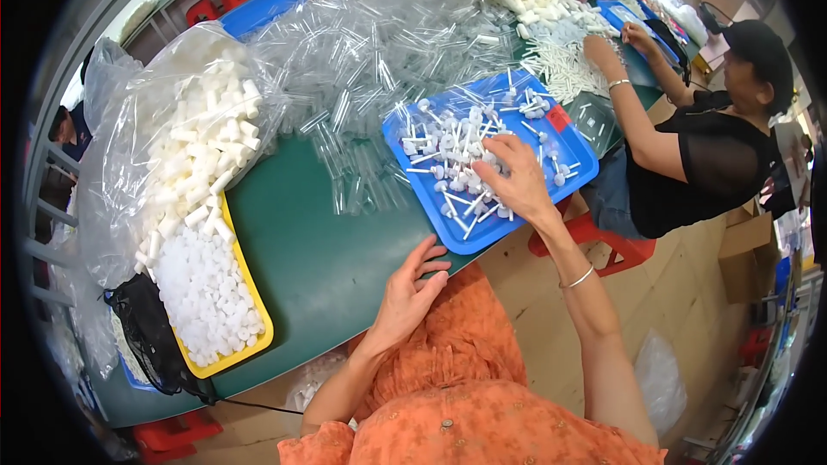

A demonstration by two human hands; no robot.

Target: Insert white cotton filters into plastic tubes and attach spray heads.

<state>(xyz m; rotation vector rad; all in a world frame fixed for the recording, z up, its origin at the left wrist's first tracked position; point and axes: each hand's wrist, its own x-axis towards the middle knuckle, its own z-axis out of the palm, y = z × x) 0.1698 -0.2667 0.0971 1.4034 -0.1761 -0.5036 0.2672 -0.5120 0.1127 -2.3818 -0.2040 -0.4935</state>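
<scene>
Right of centre, our right hand (519, 182), thumb and fingers parted, reaches into white plastic sticks with round heads (459, 139) in a rectangular blue plastic tray (579, 164); our left hand (408, 291), loosely open, lies low centre by the green surface (310, 232).

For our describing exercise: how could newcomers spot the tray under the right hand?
Find the green table. At its near edge, under the right hand, sits a blue tray of white-stemmed pieces. Of the blue trays, only it shows a red label.
</scene>
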